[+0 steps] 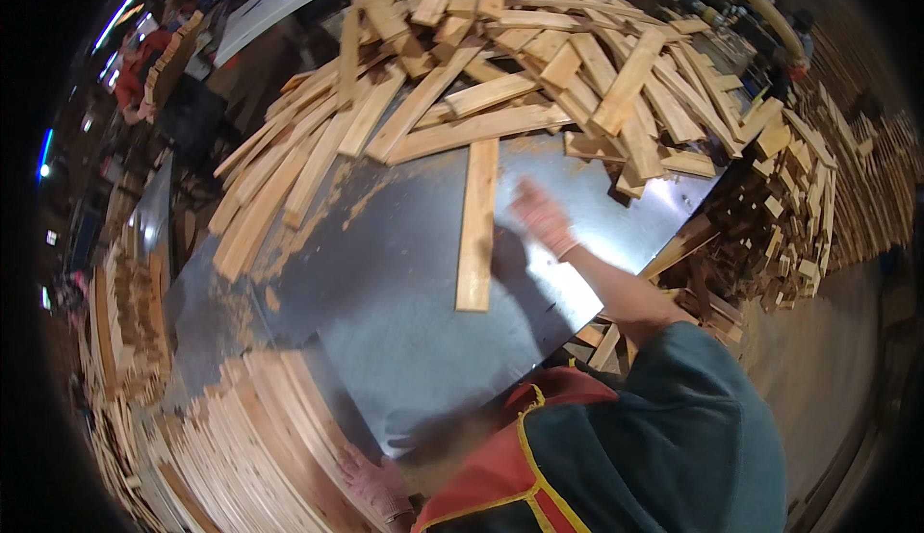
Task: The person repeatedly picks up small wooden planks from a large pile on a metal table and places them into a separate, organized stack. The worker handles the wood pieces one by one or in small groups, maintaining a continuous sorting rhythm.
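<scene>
My right hand [541, 215] reaches out over the metal table [404, 321], blurred, fingers apart, just right of a single wooden slat [477, 225] lying lengthwise on the sheet; it holds nothing. My left hand [371, 483] rests low at the near edge, pressed flat on a stack of wooden slats [260, 437], gripping nothing that I can see. A big heap of loose slats [520, 62] covers the far part of the table.
Sawdust patches [298, 235] lie on the metal sheet. More slats fan along the left side [279, 177]. Piled offcuts [770, 215] fill the right. A person in red [135, 71] stands far left. Concrete floor [828, 360] lies at the right.
</scene>
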A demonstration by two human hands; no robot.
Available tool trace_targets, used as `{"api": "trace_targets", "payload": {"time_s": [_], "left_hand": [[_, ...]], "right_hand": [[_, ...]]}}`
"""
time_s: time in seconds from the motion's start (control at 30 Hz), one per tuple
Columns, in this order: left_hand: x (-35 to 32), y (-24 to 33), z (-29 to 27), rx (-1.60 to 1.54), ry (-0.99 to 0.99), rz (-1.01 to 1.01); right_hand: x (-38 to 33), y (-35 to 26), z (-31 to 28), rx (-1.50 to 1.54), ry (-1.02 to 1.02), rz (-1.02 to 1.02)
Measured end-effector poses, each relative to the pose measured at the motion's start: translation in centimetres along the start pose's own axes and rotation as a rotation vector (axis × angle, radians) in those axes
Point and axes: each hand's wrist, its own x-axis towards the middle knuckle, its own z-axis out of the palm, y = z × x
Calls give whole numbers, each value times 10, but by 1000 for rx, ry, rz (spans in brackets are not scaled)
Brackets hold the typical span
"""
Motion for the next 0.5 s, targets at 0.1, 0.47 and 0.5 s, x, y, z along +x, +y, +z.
{"api": "trace_targets", "payload": {"time_s": [0.1,0.47,0.5], "left_hand": [[22,68,14,-151,41,348],[41,378,-35,-121,-142,570],[47,385,-33,-170,-151,574]], "right_hand": [[66,55,-184,-189,573,132],[157,27,-240,-616,239,635],[147,45,-234,-686,339,578]]}}
